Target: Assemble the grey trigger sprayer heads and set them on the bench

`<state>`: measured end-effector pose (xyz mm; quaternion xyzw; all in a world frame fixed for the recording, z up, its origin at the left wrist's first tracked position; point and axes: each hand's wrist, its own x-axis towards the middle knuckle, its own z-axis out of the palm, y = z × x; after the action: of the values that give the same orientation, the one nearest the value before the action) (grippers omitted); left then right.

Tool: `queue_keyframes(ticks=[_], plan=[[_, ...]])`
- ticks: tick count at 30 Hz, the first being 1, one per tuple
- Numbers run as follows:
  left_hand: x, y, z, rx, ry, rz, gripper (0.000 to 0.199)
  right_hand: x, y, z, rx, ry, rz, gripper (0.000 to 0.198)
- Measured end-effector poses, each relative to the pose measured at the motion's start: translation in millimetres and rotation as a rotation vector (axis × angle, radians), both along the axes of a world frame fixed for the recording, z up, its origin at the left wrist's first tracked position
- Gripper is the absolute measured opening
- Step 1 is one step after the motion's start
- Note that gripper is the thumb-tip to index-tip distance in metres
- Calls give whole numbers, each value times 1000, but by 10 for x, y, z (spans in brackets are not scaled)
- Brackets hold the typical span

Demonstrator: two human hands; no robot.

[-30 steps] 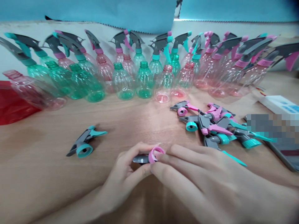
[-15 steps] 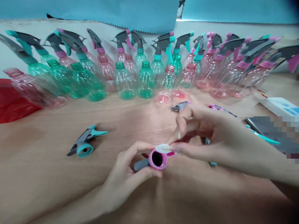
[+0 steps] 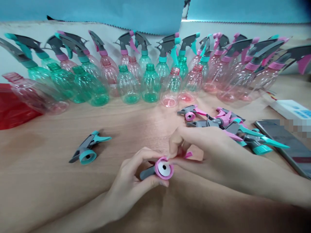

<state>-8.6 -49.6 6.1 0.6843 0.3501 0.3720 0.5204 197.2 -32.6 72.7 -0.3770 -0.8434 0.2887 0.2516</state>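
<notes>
My left hand [image 3: 132, 183] is closed around a grey and pink trigger spray head [image 3: 147, 173], its round collar facing up toward me. A white ring-shaped washer [image 3: 161, 172] with a dark centre hole sits inside the pink collar. My right hand [image 3: 194, 147] pinches with thumb and forefinger at the washer's upper edge, at the collar's rim; the fingertips hide that edge. Part of the pink trigger [image 3: 189, 154] shows behind the right fingers. To the left, a grey and teal spray head [image 3: 87, 156] lies on the wooden table [image 3: 48, 181].
Several loose spray heads [image 3: 222, 121] lie in a pile beyond my right hand, beside a phone [image 3: 284, 142] and a white box [image 3: 291, 108]. Along the back stand several clear green bottles [image 3: 151, 84] and pink bottles [image 3: 170, 89], many with spray heads. A red bag [image 3: 14, 110] lies at far left.
The white washer has gone from above the collar's rim down into the collar. My right hand has shifted slightly down and left, uncovering more of the loose spray heads.
</notes>
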Motion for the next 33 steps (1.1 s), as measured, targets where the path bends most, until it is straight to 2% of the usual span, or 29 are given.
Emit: queue_keyframes(ticks=[2,5,9,15,21,26,33], plan=[[-7,0,-2,4,-3,-22,28,14,-27,7,48,-54,74,4],[-23,-3,-9,22,4,-50,27,36,-58,34,75,-115,178,10],[-35,-6,-15,26,20,-61,30,54,-62,78,78,-139,239,17],[-23,-4,13,6,18,-71,29,31,-51,82,60,-156,247,16],[2,-16,94,82,121,-23,2,4,-72,96,132,-193,217,16],[9,-23,130,150,179,-28,6,11,-105,133,203,-185,212,16],[-18,-39,143,292,249,-27,12,-44,-171,125,270,-197,198,28]])
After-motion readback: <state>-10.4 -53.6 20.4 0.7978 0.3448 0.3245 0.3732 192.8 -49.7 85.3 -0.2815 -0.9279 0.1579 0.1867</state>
